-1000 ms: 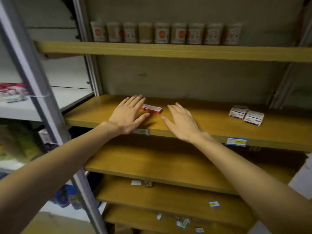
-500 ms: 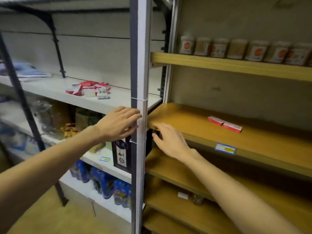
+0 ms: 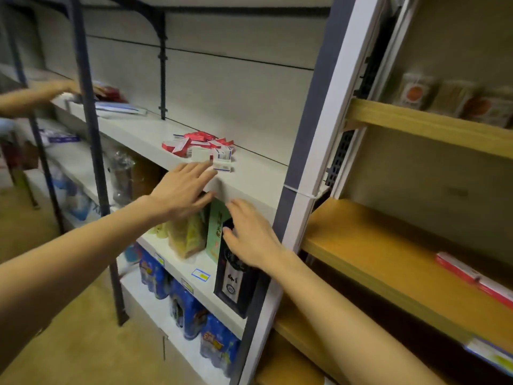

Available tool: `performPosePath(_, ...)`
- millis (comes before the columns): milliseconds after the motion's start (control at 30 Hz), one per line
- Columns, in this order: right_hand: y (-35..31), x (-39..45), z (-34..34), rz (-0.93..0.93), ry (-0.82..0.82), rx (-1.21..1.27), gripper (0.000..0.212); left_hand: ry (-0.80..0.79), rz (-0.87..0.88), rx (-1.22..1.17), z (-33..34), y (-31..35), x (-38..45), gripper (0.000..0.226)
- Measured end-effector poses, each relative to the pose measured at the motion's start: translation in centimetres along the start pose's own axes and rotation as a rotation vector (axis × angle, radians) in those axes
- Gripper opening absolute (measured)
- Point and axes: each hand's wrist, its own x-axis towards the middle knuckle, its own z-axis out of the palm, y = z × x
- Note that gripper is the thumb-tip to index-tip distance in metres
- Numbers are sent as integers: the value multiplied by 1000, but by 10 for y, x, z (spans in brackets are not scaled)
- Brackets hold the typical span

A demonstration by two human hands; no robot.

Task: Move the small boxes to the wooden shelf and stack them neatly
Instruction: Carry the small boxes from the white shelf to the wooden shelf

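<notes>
A loose pile of small red and white boxes (image 3: 200, 145) lies on the white shelf (image 3: 249, 176) at centre. My left hand (image 3: 184, 191) reaches toward the pile with fingers straight, its fingertips just short of the nearest white box (image 3: 222, 165). Lower and to the right, my right hand (image 3: 249, 234) is spread flat in front of the shelf's edge and holds nothing. Two red and white boxes (image 3: 477, 279) lie end to end on the wooden shelf (image 3: 388, 262) at the right.
A grey and white upright post (image 3: 313, 151) separates the white shelving from the wooden unit. Bags, a green box and a black box (image 3: 233, 282) stand on the shelf below, bottled drinks (image 3: 194, 309) under that. Another person's arm (image 3: 33, 97) reaches in at far left.
The view has swung left from the wooden shelf to the white shelving. Both empty hands moved left with it, and the left hand now nears the box pile.
</notes>
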Motion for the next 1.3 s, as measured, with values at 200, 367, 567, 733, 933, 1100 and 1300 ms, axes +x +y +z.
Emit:
performPosePath(200, 10, 93, -10, 14, 145, -14, 45, -68, -124, 152, -9, -47, 59, 67)
performPosePath(367, 13, 143, 5, 182, 111, 24, 58, -126, -212, 197, -4, -74, 73, 67)
performPosePath(567, 19, 184, 16, 302, 193, 93, 54, -186, -334, 160, 7, -111, 89, 68)
performPosePath(733, 23, 216, 21, 350, 302, 142, 47, -159, -375, 100, 24, -141, 112, 72)
performPosePath(933, 20, 276, 22, 399, 311, 163, 46, -114, -337, 57, 56, -182, 148, 65)
performPosePath(1100, 28, 342, 29, 373, 179, 162, 50, -164, -310, 7, 83, -240, 181, 63)
performPosePath(1300, 36, 407, 37, 518, 46, 114, 51, -245, -188, -72, 120, -309, 216, 64)
